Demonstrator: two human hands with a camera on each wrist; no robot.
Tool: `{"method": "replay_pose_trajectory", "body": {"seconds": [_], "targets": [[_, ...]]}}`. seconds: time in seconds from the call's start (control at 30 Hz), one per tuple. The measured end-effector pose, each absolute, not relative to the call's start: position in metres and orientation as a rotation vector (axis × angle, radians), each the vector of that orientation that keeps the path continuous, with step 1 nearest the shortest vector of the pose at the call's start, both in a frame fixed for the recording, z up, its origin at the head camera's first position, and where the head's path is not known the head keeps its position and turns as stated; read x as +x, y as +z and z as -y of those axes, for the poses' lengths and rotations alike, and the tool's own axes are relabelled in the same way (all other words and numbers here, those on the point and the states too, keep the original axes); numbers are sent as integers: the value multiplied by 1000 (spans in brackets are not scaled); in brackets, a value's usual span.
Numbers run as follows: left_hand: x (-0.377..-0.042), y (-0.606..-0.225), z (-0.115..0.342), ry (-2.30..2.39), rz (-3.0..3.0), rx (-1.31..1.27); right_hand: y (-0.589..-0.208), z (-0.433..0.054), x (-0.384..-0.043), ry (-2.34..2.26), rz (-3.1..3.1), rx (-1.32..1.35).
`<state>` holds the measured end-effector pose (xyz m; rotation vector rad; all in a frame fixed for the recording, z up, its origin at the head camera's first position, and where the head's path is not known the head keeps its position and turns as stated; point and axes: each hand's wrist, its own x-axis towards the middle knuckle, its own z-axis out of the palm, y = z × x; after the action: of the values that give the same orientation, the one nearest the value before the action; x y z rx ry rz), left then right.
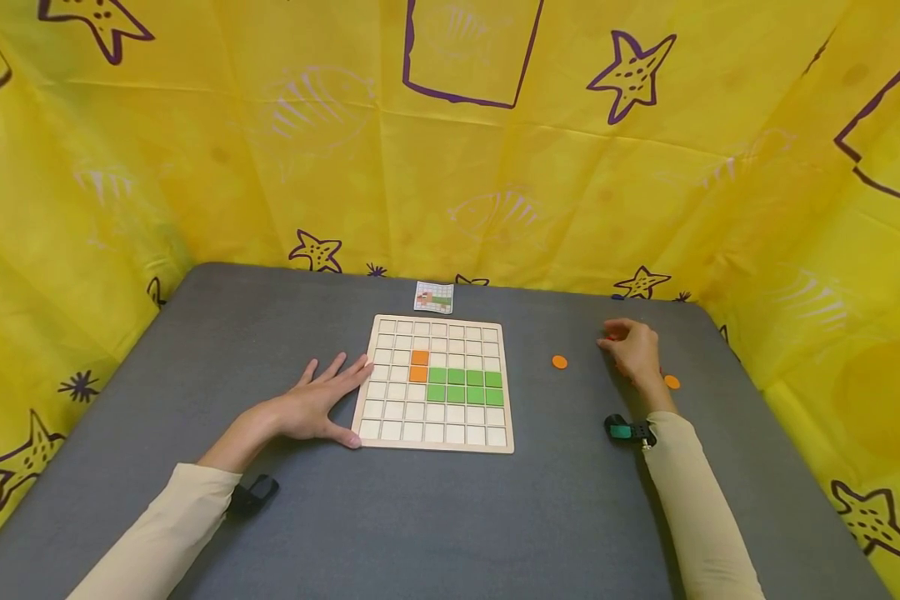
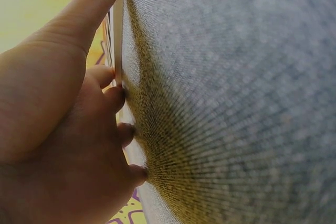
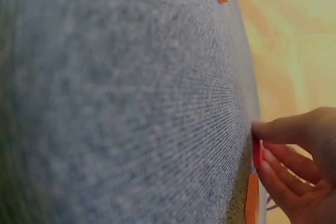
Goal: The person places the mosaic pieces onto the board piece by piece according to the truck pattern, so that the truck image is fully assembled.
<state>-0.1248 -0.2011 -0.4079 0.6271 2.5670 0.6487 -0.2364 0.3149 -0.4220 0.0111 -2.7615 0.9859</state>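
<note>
A pale wooden grid board (image 1: 450, 446) lies on the grey table, with two orange squares (image 1: 419, 365) and a block of several green squares (image 1: 465, 386) set in its cells. My left hand (image 1: 311, 408) is spread along the board's left side, fingertips and thumb touching its rim. To the right of the board, my right hand (image 1: 633, 348) pinches a small red piece (image 3: 256, 151) between thumb and fingers, at the tabletop. An orange piece (image 3: 252, 200) lies close beside those fingers. The hand covers most of the red piece in the head view.
A small picture card (image 1: 434, 297) lies behind the board. One orange disc (image 1: 559, 362) sits between board and right hand, another orange disc (image 1: 671, 382) right of the right wrist. Yellow patterned cloth (image 1: 450, 167) hangs behind and beside the grey table (image 1: 450, 525).
</note>
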Motion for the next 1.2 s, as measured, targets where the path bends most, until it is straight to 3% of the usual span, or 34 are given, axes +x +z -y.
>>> {"method": "replay_pose_trajectory", "body": {"seconds": [0.2, 0.43, 1.2], "targets": [[-125, -408, 201, 655, -2566, 620, -420, -314, -236, 1065, 2817, 135], [-125, -407, 201, 650, -2572, 623, -416, -318, -232, 1027, 2818, 30], [-124, -406, 200, 647, -2564, 632, -415, -319, -230, 1081, 2843, 173]]}}
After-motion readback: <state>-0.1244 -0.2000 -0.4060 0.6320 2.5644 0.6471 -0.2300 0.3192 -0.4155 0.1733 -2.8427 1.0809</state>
